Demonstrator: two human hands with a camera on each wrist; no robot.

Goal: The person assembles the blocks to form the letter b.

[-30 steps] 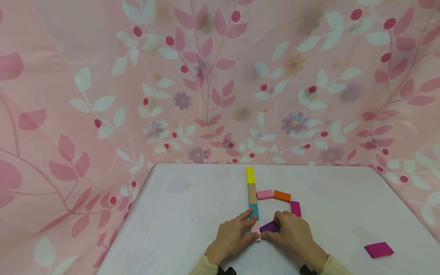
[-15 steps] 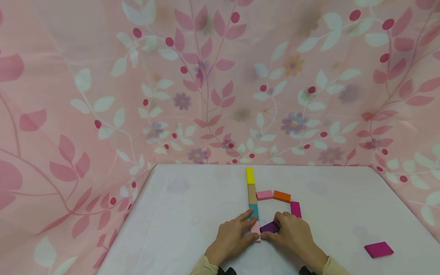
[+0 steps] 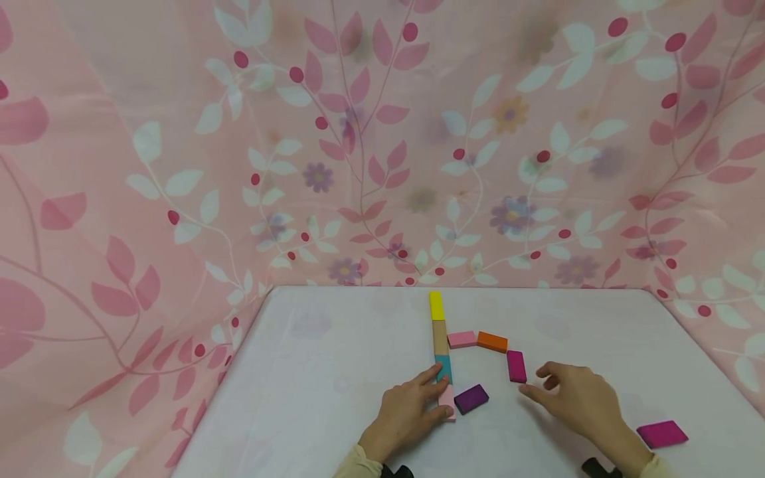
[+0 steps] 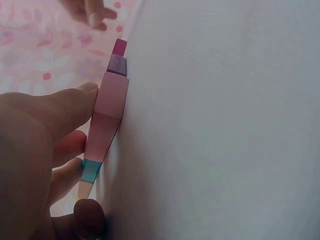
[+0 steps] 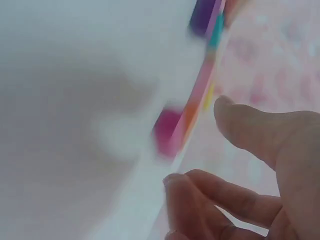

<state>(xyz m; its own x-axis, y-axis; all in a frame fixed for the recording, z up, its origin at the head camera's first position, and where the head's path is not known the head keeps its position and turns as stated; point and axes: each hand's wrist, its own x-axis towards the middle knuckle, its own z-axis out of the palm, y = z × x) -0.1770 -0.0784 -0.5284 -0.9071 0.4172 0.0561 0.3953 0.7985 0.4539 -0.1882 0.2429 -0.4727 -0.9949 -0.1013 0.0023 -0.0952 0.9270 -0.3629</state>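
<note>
A column of blocks runs toward me on the white table: yellow block (image 3: pixel 437 306), tan block (image 3: pixel 440 337), teal block (image 3: pixel 443 369) and pale pink block (image 3: pixel 446 402). My left hand (image 3: pixel 403 414) rests along the column's left side, fingertips at the teal block and thumb at the pale pink one. Just right of that lies a dark purple block (image 3: pixel 471 399), with no hand on it. Bending out from the column are a pink block (image 3: pixel 462 339), an orange block (image 3: pixel 493 342) and a magenta block (image 3: pixel 516 366). My right hand (image 3: pixel 580 398), thumb and fingers parted and holding nothing, hovers right of the magenta block.
A loose magenta diamond-shaped block (image 3: pixel 662 434) lies at the right, beyond my right wrist. The white tabletop (image 3: pixel 311 372) ends at the back against a pink floral cloth (image 3: pixel 382 146).
My right hand has let go of the dark purple block and moved right, away from it. The left hand has stayed at the column.
</note>
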